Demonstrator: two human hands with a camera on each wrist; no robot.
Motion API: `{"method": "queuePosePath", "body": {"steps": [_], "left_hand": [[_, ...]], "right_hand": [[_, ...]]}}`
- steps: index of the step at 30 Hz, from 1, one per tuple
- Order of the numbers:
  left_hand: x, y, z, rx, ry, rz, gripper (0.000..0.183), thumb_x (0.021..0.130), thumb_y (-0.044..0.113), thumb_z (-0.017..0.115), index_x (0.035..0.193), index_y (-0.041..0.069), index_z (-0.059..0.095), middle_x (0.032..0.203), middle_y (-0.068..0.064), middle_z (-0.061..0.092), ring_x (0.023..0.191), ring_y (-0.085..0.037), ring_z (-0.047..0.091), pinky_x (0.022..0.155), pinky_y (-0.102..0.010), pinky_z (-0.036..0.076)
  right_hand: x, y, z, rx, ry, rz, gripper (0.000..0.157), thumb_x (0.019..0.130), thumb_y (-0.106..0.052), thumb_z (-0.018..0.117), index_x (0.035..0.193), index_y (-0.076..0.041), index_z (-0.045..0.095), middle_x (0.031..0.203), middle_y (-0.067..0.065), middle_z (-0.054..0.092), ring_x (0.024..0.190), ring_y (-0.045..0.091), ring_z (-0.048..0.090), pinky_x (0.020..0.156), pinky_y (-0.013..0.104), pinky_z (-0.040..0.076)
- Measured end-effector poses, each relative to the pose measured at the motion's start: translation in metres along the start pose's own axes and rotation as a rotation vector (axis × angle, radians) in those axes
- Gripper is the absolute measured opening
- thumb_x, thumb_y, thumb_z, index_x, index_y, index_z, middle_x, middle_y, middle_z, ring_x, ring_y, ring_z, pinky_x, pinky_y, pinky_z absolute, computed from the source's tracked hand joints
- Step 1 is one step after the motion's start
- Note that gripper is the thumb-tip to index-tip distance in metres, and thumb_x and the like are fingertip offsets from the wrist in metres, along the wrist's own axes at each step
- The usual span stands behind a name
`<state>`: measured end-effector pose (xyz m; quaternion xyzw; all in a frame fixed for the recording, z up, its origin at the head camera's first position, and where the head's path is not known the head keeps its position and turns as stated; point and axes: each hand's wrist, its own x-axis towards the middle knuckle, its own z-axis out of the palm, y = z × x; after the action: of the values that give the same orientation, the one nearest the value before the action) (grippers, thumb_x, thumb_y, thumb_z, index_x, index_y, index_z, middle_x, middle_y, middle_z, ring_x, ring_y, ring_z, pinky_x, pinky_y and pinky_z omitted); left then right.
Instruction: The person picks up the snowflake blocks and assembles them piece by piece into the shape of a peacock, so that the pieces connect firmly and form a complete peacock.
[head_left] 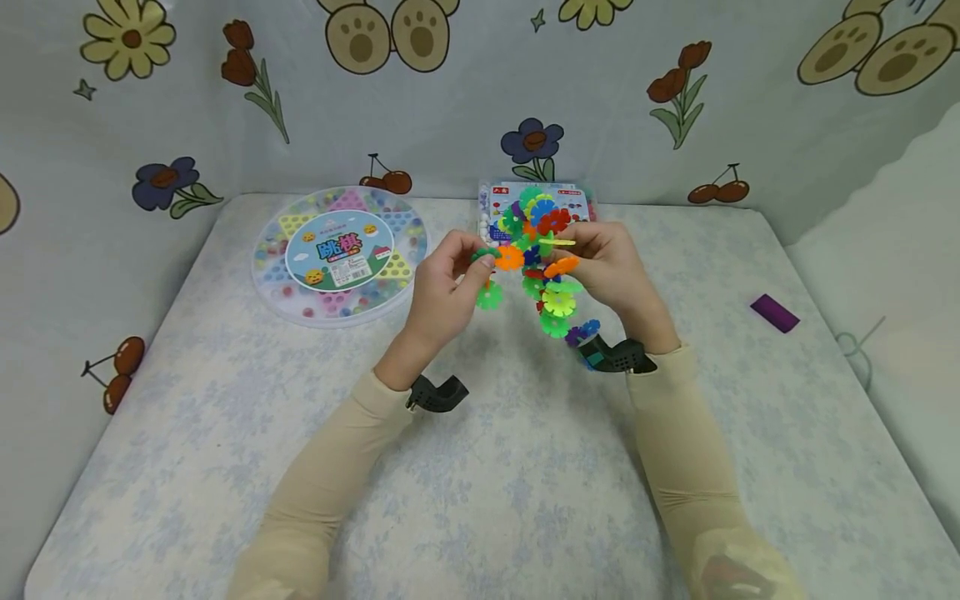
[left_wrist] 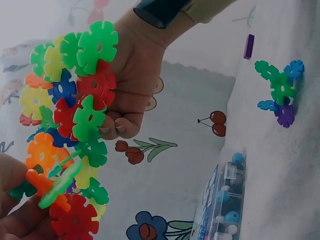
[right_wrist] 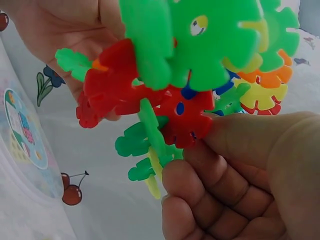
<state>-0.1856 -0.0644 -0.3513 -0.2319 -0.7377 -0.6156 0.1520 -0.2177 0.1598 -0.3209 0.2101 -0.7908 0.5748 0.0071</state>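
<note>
Both hands hold up a many-coloured cluster of interlocked plastic snowflake discs (head_left: 557,302) above the table. My left hand (head_left: 444,287) pinches a dark green disc (head_left: 486,252) at the cluster's left side, beside an orange disc (head_left: 510,257). A light green disc (head_left: 490,295) hangs just below those fingertips. From the other side, my right hand (head_left: 617,271) grips the cluster; its thumb and fingers pinch a red disc (right_wrist: 187,117) in the right wrist view. On the table near the right wrist lies a smaller joined group of blue, purple and green discs (left_wrist: 282,90), partly hidden in the head view.
A round, clear Chinese checkers case (head_left: 270,296) lies at the back left. Behind the hands is a clear compartment box (head_left: 484,200) with beads inside. A purple strip (head_left: 775,313) lies on the right of the table (head_left: 480,508). A printed curtain (head_left: 450,117) hangs behind.
</note>
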Motion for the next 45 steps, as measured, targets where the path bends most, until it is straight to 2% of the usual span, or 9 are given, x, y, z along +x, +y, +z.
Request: {"method": "queuePosePath", "body": {"steps": [4,8,15,19,28,32,36,41,45], "left_hand": [[0.000,-0.001,0.001,0.014,0.006,0.043,0.009,0.100,0.002,0.060,0.103,-0.007,0.060,0.087,-0.020,0.062,0.081,-0.027,0.060,0.086,-0.031,0.055],[0.000,-0.001,0.003,-0.042,-0.002,0.051,0.009,0.099,0.000,0.060,0.103,-0.009,0.061,0.090,-0.022,0.063,0.079,-0.024,0.059,0.085,-0.026,0.055],[0.001,-0.003,0.003,-0.111,-0.003,-0.043,0.013,0.100,0.000,0.058,0.109,-0.008,0.061,0.102,-0.023,0.064,0.084,-0.018,0.059,0.076,-0.021,0.052],[0.001,-0.004,0.004,-0.040,-0.001,-0.038,0.019,0.097,0.003,0.062,0.114,-0.005,0.065,0.115,-0.020,0.065,0.095,-0.022,0.063,0.079,-0.022,0.054],[0.001,-0.002,0.003,0.079,0.033,-0.025,0.011,0.092,0.005,0.071,0.093,-0.005,0.076,0.105,-0.018,0.067,0.092,-0.028,0.063,0.072,-0.022,0.053],[0.002,-0.002,-0.001,0.114,0.043,-0.023,0.011,0.093,0.004,0.070,0.094,-0.006,0.075,0.106,-0.019,0.067,0.092,-0.029,0.064,0.070,-0.022,0.052],[0.004,-0.004,-0.005,0.114,0.056,-0.021,0.011,0.092,0.004,0.069,0.094,-0.006,0.074,0.105,-0.019,0.067,0.091,-0.030,0.064,0.068,-0.022,0.049],[0.006,-0.005,-0.007,0.090,0.062,-0.016,0.011,0.093,0.004,0.069,0.093,-0.006,0.074,0.104,-0.020,0.067,0.088,-0.030,0.063,0.066,-0.021,0.047],[0.007,-0.005,-0.008,0.086,0.062,-0.029,0.011,0.092,0.004,0.069,0.092,-0.006,0.074,0.103,-0.020,0.068,0.085,-0.028,0.063,0.065,-0.020,0.047]], "right_hand": [[-0.002,-0.001,0.002,-0.021,0.006,-0.033,0.010,0.093,0.008,0.066,0.092,0.017,0.069,0.075,-0.014,0.068,0.061,0.008,0.062,0.066,0.018,0.057],[-0.004,-0.001,0.005,-0.036,0.020,-0.073,0.007,0.092,0.009,0.067,0.090,0.016,0.069,0.074,-0.014,0.066,0.059,0.008,0.060,0.065,0.018,0.057],[-0.006,0.001,0.012,-0.044,0.042,-0.041,0.009,0.093,0.006,0.068,0.091,0.014,0.071,0.077,-0.014,0.069,0.060,0.013,0.063,0.065,0.018,0.057],[-0.008,0.000,0.020,-0.064,0.044,-0.026,0.009,0.093,0.003,0.069,0.092,0.011,0.073,0.079,-0.007,0.071,0.061,0.015,0.062,0.065,0.020,0.057],[-0.009,-0.008,0.030,-0.123,0.001,0.019,0.011,0.096,-0.003,0.068,0.097,0.005,0.075,0.091,0.015,0.072,0.067,0.012,0.062,0.068,0.020,0.056],[-0.007,-0.008,0.019,-0.173,-0.060,0.066,0.018,0.098,-0.008,0.066,0.111,0.002,0.073,0.094,0.018,0.074,0.074,0.013,0.067,0.072,0.021,0.058],[-0.012,0.007,-0.011,-0.353,-0.165,0.168,0.024,0.099,-0.013,0.063,0.119,-0.002,0.070,0.094,0.018,0.073,0.078,0.021,0.066,0.070,0.028,0.055],[-0.030,0.036,-0.039,-0.611,-0.361,0.317,0.021,0.099,-0.016,0.064,0.112,-0.002,0.073,0.091,0.016,0.074,0.074,0.021,0.059,0.066,0.031,0.049],[-0.036,0.054,-0.043,-0.673,-0.368,0.362,0.021,0.098,-0.019,0.067,0.110,-0.002,0.073,0.084,0.012,0.070,0.069,0.020,0.055,0.062,0.031,0.046]]}}
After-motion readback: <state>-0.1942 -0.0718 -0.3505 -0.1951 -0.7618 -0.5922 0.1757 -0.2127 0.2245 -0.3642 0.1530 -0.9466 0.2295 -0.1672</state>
